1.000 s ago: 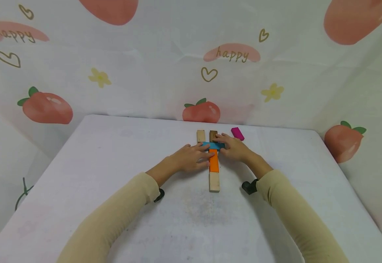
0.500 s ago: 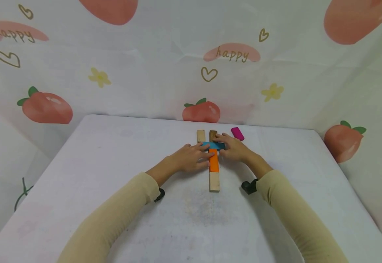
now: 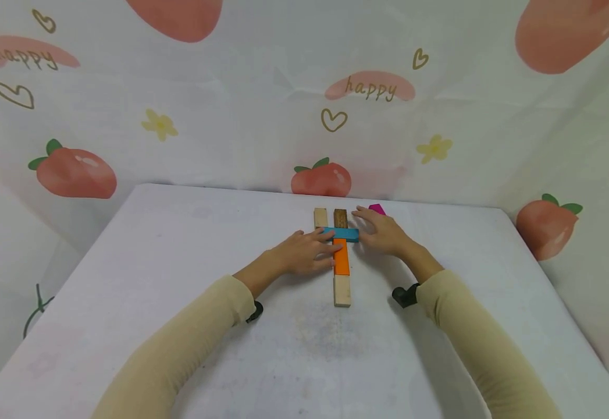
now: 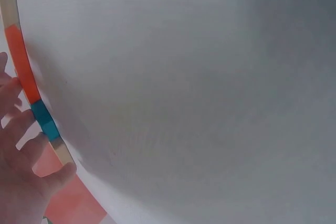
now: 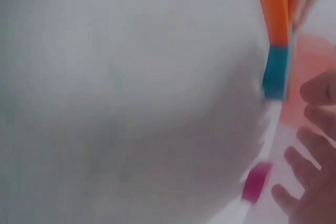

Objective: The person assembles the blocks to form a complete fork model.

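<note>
In the head view my left hand (image 3: 303, 254) lies along the left side of a block layout, its spread fingers at the left end of a blue block (image 3: 347, 234) and over the edge of an orange block (image 3: 342, 262). The blue block lies crosswise at the far end of the orange one. A pale wooden block (image 3: 342, 291) continues the line on the near side. Beyond the blue block lie another pale block (image 3: 320, 217) and a dark brown block (image 3: 340, 218). My right hand (image 3: 385, 234), fingers spread and holding nothing, hovers right of the blue block.
A magenta block (image 3: 377, 209) lies near the table's far edge, partly behind my right hand. The white table (image 3: 178, 233) ends at a fabric backdrop (image 3: 241, 99) printed with fruit and hearts. A dark strap piece (image 3: 405, 295) hangs at my right wrist.
My right hand has drawn off the blue and brown blocks to the right and now covers part of the magenta block. My left hand and the layout look unmoved.
</note>
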`<state>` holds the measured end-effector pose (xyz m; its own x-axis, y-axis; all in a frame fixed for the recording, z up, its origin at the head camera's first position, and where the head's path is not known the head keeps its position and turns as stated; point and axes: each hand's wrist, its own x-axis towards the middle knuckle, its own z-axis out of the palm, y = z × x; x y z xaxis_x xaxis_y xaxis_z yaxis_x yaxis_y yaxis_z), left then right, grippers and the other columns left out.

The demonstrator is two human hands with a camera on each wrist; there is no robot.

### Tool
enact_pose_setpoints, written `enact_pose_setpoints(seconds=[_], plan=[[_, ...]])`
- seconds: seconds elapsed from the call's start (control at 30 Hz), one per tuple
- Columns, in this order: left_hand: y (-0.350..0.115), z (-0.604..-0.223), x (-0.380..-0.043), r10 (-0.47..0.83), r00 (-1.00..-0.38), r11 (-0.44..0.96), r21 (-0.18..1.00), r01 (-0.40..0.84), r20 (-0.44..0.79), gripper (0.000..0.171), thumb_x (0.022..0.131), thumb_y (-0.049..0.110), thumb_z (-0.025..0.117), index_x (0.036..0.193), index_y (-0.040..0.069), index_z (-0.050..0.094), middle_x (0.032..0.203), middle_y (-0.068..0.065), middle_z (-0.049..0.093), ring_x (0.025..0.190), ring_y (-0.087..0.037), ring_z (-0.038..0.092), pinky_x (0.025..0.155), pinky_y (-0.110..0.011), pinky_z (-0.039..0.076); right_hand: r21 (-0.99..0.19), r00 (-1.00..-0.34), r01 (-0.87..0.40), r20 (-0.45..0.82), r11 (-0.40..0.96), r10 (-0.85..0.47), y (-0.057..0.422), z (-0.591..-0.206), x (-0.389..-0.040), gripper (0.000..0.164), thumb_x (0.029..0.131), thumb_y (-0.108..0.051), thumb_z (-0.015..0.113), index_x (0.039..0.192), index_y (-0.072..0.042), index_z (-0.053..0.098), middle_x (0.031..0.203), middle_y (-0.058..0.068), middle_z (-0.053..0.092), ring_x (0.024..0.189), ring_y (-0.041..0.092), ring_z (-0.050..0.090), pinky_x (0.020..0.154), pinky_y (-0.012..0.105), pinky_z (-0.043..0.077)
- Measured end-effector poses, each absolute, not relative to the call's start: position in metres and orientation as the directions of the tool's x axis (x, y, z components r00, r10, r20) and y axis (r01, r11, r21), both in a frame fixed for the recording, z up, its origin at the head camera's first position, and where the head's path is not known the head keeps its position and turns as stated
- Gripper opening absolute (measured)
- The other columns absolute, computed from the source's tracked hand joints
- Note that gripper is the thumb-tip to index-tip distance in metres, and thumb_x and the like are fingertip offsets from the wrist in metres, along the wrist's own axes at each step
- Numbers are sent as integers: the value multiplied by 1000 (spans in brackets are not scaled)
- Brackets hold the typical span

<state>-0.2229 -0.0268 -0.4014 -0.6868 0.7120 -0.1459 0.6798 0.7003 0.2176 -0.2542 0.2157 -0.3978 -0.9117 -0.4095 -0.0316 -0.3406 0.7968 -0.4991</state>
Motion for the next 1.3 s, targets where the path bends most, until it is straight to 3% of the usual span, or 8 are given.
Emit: enact_pose_setpoints(seconds=[0.23, 0.43, 0.6, 0.8, 1.3], plan=[[-27, -402, -222, 708, -691, 703, 226, 674, -145, 50, 103, 47, 46, 150, 30, 47, 162, -3, 30, 150, -30, 23, 113, -58, 31, -476, -955, -225, -67, 850, -290, 248, -398, -261, 59, 94, -14, 55, 149, 1, 42, 158, 20, 33, 143, 44, 31, 113, 59, 29], [-27, -403, -222, 705, -693, 707, 216, 673, -148, 50, 103, 49, 46, 149, 30, 47, 162, -2, 30, 150, -31, 23, 112, -58, 31, -502, -952, -254, -20, 827, -305, 262, -401, -260, 53, 94, -11, 55, 143, 8, 46, 154, 24, 36, 142, 47, 30, 115, 60, 23], [-28, -403, -222, 705, -693, 707, 215, 674, -149, 50, 103, 48, 45, 150, 30, 47, 162, -2, 30, 150, -30, 23, 112, -58, 31, -516, -950, -219, -80, 828, -301, 260, -401, -257, 51, 95, -14, 56, 141, 7, 50, 155, 24, 37, 143, 47, 28, 114, 63, 22], [-28, -403, -221, 707, -692, 704, 230, 671, -145, 50, 103, 47, 46, 150, 30, 47, 162, -3, 30, 150, -31, 23, 112, -59, 31, -528, -948, -176, -136, 831, -288, 253, -402, -258, 55, 92, -15, 62, 143, 2, 50, 154, 24, 37, 143, 45, 29, 109, 62, 32], [-28, -404, -223, 709, -691, 702, 240, 671, -142, 51, 103, 48, 46, 150, 30, 45, 162, -2, 30, 150, -31, 23, 112, -59, 32, -563, -946, -221, -74, 796, -315, 229, -405, -258, 51, 90, -13, 64, 138, 2, 56, 146, 23, 43, 135, 42, 38, 110, 59, 35]])
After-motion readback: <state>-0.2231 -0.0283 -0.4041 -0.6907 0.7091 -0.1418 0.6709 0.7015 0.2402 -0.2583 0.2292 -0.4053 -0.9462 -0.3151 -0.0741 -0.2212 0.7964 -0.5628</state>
